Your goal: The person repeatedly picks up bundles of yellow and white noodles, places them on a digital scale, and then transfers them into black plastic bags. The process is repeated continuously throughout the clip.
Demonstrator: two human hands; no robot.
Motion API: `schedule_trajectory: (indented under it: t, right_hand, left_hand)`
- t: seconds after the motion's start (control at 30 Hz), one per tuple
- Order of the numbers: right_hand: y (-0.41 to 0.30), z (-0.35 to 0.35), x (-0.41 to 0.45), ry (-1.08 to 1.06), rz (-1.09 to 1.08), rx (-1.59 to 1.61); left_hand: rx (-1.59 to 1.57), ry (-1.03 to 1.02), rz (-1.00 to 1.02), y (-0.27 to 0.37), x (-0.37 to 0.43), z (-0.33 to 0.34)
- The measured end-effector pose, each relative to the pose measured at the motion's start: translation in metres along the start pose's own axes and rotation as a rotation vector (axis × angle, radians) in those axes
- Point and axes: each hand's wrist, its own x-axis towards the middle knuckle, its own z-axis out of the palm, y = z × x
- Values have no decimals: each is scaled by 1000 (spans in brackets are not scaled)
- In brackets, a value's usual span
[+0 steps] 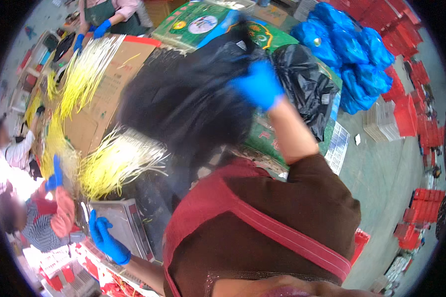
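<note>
My right hand, in a blue glove and blurred, is at the right side of a large black plastic bag. The bag is smeared by motion as well, and the fingers seem to grip its film. Low on the left, my left hand wears a blue glove, its fingers apart and holding nothing. Beside it lies a grey flat-topped tray or scale platform. A spread bunch of yellow chives with white stems rests between that platform and the bag.
Another black bag lies on green printed cardboard. Blue filled bags are piled at the far right. More chives lie on brown cardboard before a gloved co-worker. Two other people are at the left. Red crates line the right.
</note>
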Motion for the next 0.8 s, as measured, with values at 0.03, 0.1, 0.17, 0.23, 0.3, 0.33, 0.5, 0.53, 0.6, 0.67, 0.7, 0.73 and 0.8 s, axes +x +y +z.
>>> schedule_trajectory:
  t: [0.03,0.1,0.17,0.23,0.3,0.33,0.5,0.53,0.6,0.67,0.7,0.73,0.8]
  right_hand:
    - [10,-32,-8,154,-21,7]
    - [33,-70,-7,323,-127,-71]
    - [69,-85,9,343,-236,-222]
    - [128,-80,38,242,-120,-333]
    - [205,-64,63,155,-47,-506]
    - [243,-54,73,39,72,-933]
    - [315,-32,85,-512,430,-871]
    - [296,-23,95,-460,307,-938]
    - [229,1,126,-222,113,-852]
    - [150,53,156,142,-346,-602]
    - [113,88,167,-71,-322,-194]
    - [83,131,170,-180,-257,-122]
    - [38,228,164,-661,-365,20]
  left_hand:
    - [24,38,-66,-11,-3,0]
    - [-85,27,-175,-31,-9,9]
    - [-126,-51,-72,-44,-15,28]
    - [-290,-173,-211,-51,-14,50]
    - [-321,-326,-212,-55,-17,71]
    - [-253,-372,-219,-58,-18,78]
    - [-182,-356,-229,-81,-44,74]
    - [-197,-337,-238,-86,-50,69]
    - [-259,-248,-395,-96,-57,61]
    - [-300,-190,-453,-101,-59,61]
    - [-314,-194,-458,-102,-59,63]
    - [-332,-196,-463,-102,-60,67]
    - [-337,-244,-440,-99,-59,77]
